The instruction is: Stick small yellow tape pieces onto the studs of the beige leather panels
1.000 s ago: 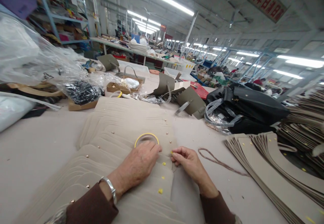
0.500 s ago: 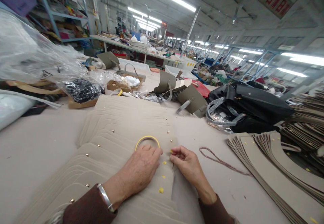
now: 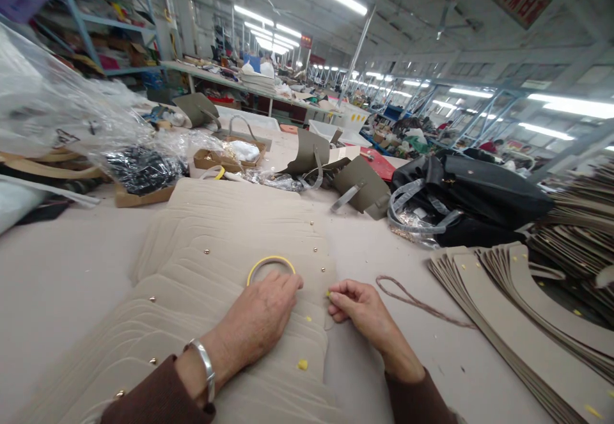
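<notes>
A fanned stack of beige leather panels (image 3: pixel 215 245) with small metal studs lies on the table before me. My left hand (image 3: pixel 261 312) rests palm down on the panels, fingers bent, its fingertips at a yellow tape roll (image 3: pixel 269 264). My right hand (image 3: pixel 359 309) is at the panels' right edge, thumb and forefinger pinched on a tiny yellow piece (image 3: pixel 329 294). More small yellow pieces (image 3: pixel 302 364) sit on the panels near my wrists.
Another fanned stack of beige panels (image 3: pixel 508 309) lies at the right. A brown cord (image 3: pixel 417 302) lies between the stacks. Black bags (image 3: pixel 470 200), olive bag parts (image 3: pixel 359 187), plastic bags (image 3: pixel 71 110) and cardboard boxes (image 3: pixel 225 158) crowd the far side.
Both hands stay at the panels' right edge; the right hand's pinch has closed a little tighter. The view has shifted slightly to the right.
</notes>
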The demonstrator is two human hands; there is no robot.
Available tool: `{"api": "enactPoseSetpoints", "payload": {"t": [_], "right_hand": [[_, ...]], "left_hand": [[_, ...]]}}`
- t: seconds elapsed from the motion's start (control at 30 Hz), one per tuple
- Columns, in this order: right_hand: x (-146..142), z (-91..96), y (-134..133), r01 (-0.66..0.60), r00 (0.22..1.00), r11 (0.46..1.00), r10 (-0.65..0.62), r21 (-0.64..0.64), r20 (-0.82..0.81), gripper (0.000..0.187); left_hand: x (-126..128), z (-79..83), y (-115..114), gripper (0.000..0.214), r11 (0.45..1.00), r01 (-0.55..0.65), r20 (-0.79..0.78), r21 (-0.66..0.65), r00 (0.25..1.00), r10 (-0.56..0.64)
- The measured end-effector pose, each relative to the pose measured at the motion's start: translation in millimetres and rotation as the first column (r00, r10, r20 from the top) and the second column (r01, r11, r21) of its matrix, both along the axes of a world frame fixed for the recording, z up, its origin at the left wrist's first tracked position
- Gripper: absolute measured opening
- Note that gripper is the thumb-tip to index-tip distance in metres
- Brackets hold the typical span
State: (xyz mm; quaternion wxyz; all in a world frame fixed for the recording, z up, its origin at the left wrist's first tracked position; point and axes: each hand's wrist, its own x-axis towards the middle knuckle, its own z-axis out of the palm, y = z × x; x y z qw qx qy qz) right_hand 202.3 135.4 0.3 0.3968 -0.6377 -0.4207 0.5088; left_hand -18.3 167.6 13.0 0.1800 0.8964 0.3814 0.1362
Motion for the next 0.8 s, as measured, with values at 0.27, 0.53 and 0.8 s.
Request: {"api": "enactPoseSetpoints", "payload": {"t": [0.27, 0.53, 0.8], "right_hand": [[-0.4, 3.1, -5.3, -0.103, 0.992, 0.993, 0.107, -0.061, 0.064, 0.027], [-4.3, -1.1, -5.9, -0.124, 0.987, 0.984, 0.135, -0.129, 0.085, 0.023], [-13.6, 5.3, -10.6, -0.216, 0.912, 0.976, 0.216, -0.04, 0.349, 0.013]], "left_hand": [[-1.2, 3.7, 3.1, 0.018, 0.999, 0.012, 0.064, -0.04, 0.998, -0.009], [-3.9, 11.2, -7.7, 0.022, 0.986, 0.146, -0.003, -0.076, 0.989, -0.147], [-4.3, 8.2, -8.9, 0.024, 0.986, 0.131, -0.013, -0.104, 0.991, -0.133]]}}
